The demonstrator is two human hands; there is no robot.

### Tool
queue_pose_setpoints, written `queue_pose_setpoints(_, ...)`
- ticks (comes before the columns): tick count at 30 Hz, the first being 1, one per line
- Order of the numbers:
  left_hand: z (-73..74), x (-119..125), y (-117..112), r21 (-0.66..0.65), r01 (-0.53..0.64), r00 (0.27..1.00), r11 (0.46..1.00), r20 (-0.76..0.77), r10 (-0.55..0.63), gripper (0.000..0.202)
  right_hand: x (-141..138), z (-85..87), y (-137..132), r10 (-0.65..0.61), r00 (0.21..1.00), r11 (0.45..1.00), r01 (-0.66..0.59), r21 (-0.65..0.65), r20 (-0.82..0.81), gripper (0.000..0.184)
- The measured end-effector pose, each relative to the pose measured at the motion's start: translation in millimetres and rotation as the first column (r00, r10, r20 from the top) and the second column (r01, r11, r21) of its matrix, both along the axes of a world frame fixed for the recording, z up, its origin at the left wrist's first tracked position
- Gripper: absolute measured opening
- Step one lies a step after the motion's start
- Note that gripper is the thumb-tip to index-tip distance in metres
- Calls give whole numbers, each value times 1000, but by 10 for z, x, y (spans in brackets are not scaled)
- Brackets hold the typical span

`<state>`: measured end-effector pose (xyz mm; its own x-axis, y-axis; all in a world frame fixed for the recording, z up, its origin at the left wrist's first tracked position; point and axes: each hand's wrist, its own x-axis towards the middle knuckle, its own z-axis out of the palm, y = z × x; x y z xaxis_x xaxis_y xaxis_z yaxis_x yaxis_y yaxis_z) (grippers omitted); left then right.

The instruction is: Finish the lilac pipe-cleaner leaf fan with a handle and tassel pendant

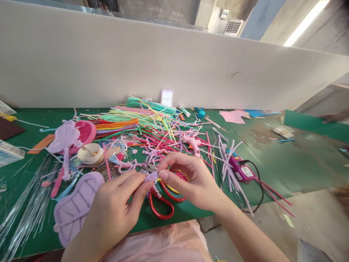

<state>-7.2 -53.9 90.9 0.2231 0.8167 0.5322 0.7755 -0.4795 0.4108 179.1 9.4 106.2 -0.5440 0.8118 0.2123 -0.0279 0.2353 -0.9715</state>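
Note:
Between both hands, low over the green table [261, 163], is a small lilac pipe-cleaner piece [151, 177]. My left hand [120, 200] pinches it from the left with thumb and fingertips. My right hand [188, 178] has its thumb and fingers closed at the piece's right end. Just beneath lie scissors with red handles [162, 217], their blades partly hidden behind the fingers. A twisted pink-and-white strand [156, 191] hangs below the piece. Left of my left hand lies a lilac leaf-shaped pipe-cleaner form [79, 203], partly covered by the hand.
Bundles of coloured pipe cleaners [147, 116] spread behind the hands. A pink glue gun [194, 143], a purple box with a cable [241, 169] and a white bowl [91, 154] stand around. Clear thin sticks [29, 207] lie at left. A white partition [122, 62] borders the back.

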Motion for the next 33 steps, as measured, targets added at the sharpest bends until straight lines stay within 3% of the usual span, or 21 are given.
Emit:
queue_pose_setpoints(2, 20, 13, -4, 13, 4, 1000, 1000, 3, -4, 16, -10, -12, -11, 28, 995, 980, -46, -193, -93, 19)
queue_pose_setpoints(4, 37, 25, -5, 22, 5, 1000, 1000, 10, -5, 17, -25, -20, -13, 24, 986, 949, -75, -307, -167, 25)
queue_pose_setpoints(10, 59, 27, -4, 41, 1, 1000, 999, 12, -2, 22, -63, -18, 6, 9, 970, 901, -113, -419, -244, 30)
queue_pose_setpoints(15, 51, 55, 7, -22, -28, 998, 999, 60, 29, 11, -104, -28, -30, -16, 979, 916, -68, -394, -204, 30)
queue_pose_setpoints(21, 2, 111, 18, -119, -50, 983, 992, 170, 70, 14, -178, -83, -85, -51, 990, 956, 10, -294, -134, 32)
queue_pose_setpoints(29, -103, 90, 57, -7, -106, 992, 994, 69, 106, 14, -255, -163, -151, -130, 988, 975, 113, -190, -81, 27)
queue_pose_setpoints(33, -102, 80, 44, -28, -79, 993, 997, 90, 81, 13, -239, -150, -145, -114, 991, 972, 98, -213, -63, 29)
